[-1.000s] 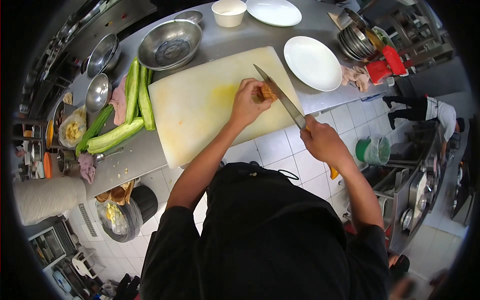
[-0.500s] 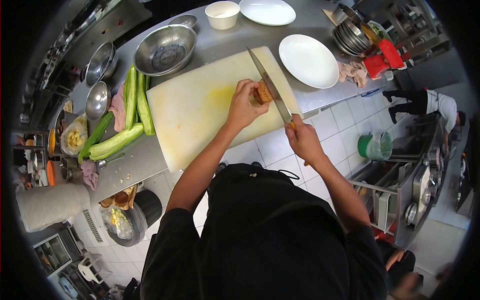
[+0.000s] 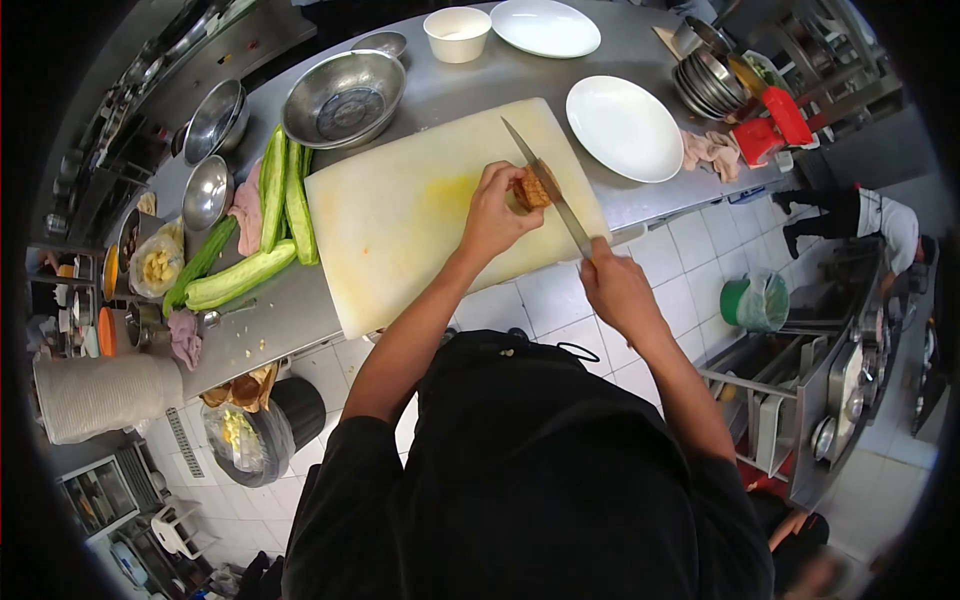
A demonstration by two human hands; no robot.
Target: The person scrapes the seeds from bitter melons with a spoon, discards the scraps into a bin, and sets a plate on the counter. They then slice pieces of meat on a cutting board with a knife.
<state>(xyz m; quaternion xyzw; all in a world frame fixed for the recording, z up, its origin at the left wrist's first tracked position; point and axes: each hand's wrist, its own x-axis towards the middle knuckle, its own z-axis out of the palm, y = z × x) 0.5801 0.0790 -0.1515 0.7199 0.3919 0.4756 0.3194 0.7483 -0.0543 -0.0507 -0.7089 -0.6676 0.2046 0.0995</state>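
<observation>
1. At the far left, a wrapped stack of pale containers (image 3: 108,400) stands near a clear bag (image 3: 160,268) of yellow pieces
2. Next come green gourds (image 3: 240,276), some with pale peeled sides, beside a pink cloth (image 3: 247,218) and a small metal bowl (image 3: 208,193)
3. A large metal bowl (image 3: 345,98) sits just beyond the left part of the white cutting board (image 3: 390,235), which bears a yellow stain
4. Beyond the board, a white tub (image 3: 457,36) stands beside a far white plate (image 3: 545,27)
5. Over the board's right half, the left hand (image 3: 497,212) grips a brown piece (image 3: 537,187) between thumb and fingers
6. The knife (image 3: 570,220) slants over the right side of the brown piece, tip pointing away from the person; how deep the edge sits cannot be told
7. The right hand (image 3: 617,290) is closed around the knife's handle, near the board's close edge
8. Right of the board lies a near white plate (image 3: 624,128), then a crumpled cloth (image 3: 712,153) beside a red object (image 3: 772,128)
9. At the far right, a person in a white top (image 3: 888,225) leans over another counter
</observation>
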